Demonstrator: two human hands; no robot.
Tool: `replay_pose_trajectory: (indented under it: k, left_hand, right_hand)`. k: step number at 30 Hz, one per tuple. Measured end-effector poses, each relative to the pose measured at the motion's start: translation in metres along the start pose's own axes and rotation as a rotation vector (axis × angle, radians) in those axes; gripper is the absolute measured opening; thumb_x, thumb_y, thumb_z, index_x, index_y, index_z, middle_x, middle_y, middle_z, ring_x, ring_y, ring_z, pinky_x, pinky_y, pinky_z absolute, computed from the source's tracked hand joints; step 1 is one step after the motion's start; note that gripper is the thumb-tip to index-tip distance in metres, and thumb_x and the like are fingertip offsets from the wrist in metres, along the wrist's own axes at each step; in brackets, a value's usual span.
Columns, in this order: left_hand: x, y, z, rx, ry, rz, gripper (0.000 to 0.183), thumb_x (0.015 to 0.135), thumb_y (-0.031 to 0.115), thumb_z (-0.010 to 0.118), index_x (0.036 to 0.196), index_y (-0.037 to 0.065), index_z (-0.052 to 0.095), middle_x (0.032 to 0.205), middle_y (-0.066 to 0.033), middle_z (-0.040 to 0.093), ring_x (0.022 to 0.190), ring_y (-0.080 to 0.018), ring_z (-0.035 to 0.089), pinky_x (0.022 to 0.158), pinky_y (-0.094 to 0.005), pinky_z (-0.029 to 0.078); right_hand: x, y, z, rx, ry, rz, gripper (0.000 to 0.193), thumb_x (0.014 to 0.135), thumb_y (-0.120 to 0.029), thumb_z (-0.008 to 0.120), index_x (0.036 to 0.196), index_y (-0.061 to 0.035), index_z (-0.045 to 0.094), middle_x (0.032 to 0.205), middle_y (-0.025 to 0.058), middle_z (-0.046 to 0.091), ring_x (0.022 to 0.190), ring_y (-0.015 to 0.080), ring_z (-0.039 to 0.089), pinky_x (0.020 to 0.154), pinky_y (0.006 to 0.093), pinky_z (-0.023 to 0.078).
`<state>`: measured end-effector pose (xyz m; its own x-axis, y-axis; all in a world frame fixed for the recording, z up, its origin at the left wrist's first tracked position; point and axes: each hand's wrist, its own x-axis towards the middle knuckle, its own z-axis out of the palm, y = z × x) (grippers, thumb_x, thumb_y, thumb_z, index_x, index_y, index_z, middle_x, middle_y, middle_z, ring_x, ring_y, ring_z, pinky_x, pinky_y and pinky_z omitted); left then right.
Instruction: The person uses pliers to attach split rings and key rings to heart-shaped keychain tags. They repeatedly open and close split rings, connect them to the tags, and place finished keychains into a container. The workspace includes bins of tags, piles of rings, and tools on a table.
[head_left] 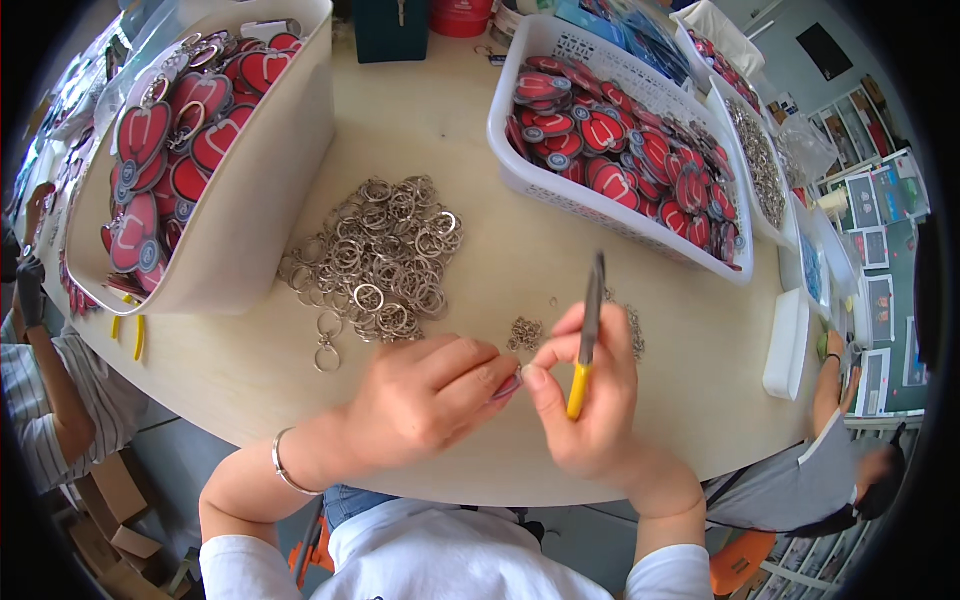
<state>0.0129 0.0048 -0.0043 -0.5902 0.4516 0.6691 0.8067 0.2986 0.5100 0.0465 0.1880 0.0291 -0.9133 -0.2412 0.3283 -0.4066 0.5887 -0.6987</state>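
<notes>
My left hand (430, 395) is closed around a small red and grey charm (508, 386); only its edge shows past the fingers. Held in my right hand (595, 400) is a pair of pliers with yellow handles (580, 388), its dark jaws pointing up and away from me. The right thumb and index finger pinch together at the charm's edge; what lies between them is too small to make out. Just beyond the fingertips lies a little heap of small metal jump rings (525, 333). More small metal pieces (636, 335) lie partly hidden behind the right hand.
A heap of key rings (380, 260) lies mid-table. The tall bin (290, 150) at left holds red charms with rings; the white basket (620, 225) at right holds loose red charms. Yellow-handled pliers (138, 335) lie at the left edge. People sit at both sides.
</notes>
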Motion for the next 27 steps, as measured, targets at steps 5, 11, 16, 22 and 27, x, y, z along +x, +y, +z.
replay_pose_trajectory:
  k: [5, 11, 16, 22, 27]
  left_hand:
    - [-0.005, 0.007, -0.005, -0.011, 0.008, -0.082, 0.032, 0.063, 0.005, 0.075, 0.094, 0.001, 0.068, 0.079, -0.006, 0.061, 0.059, -0.0181, 0.06, 0.046, -0.0287, 0.046]
    - [-0.003, -0.006, -0.023, -0.087, 0.098, -0.267, 0.022, 0.065, -0.005, 0.073, 0.086, -0.001, 0.069, 0.075, -0.0095, 0.064, 0.058, -0.022, 0.06, 0.048, -0.03, 0.047]
    - [-0.001, -0.015, -0.027, -0.132, 0.196, -0.39, 0.016, 0.068, -0.005, 0.072, 0.083, 0.0, 0.069, 0.075, -0.0114, 0.065, 0.062, -0.0251, 0.062, 0.053, -0.0313, 0.049]
    - [-0.005, -0.018, -0.024, -0.101, 0.163, -0.31, 0.016, 0.071, -0.005, 0.071, 0.086, -0.001, 0.07, 0.079, -0.011, 0.067, 0.067, -0.0224, 0.062, 0.058, -0.0302, 0.048]
    - [-0.007, -0.015, -0.02, -0.144, 0.164, -0.32, 0.018, 0.069, -0.006, 0.072, 0.086, 0.0, 0.07, 0.08, -0.0107, 0.067, 0.068, -0.0231, 0.061, 0.059, -0.0313, 0.048]
  right_hand:
    - [-0.002, -0.004, 0.014, -0.119, 0.138, -0.114, 0.013, 0.084, -0.007, 0.064, 0.092, 0.0016, 0.059, 0.101, 0.0164, 0.047, 0.086, 0.0265, 0.048, 0.071, 0.0355, 0.043]
    - [0.031, 0.013, 0.029, 0.026, 0.084, -0.057, 0.009, 0.08, -0.005, 0.067, 0.085, 0.0018, 0.063, 0.1, 0.0171, 0.05, 0.089, 0.0308, 0.051, 0.074, 0.0385, 0.042]
    - [0.085, 0.059, 0.05, -0.329, 0.086, -0.331, 0.01, 0.071, 0.0, 0.069, 0.079, 0.0017, 0.064, 0.1, 0.0163, 0.052, 0.09, 0.0328, 0.051, 0.078, 0.0416, 0.042]
    - [0.088, 0.05, 0.056, -0.341, 0.093, -0.341, 0.009, 0.069, 0.0, 0.072, 0.075, 0.0008, 0.066, 0.1, 0.0137, 0.053, 0.089, 0.0302, 0.052, 0.077, 0.0411, 0.044]
    - [0.072, 0.03, 0.026, -0.064, 0.112, -0.109, 0.011, 0.071, -0.001, 0.075, 0.079, -0.0005, 0.068, 0.1, 0.0108, 0.053, 0.087, 0.0248, 0.053, 0.077, 0.0349, 0.045]
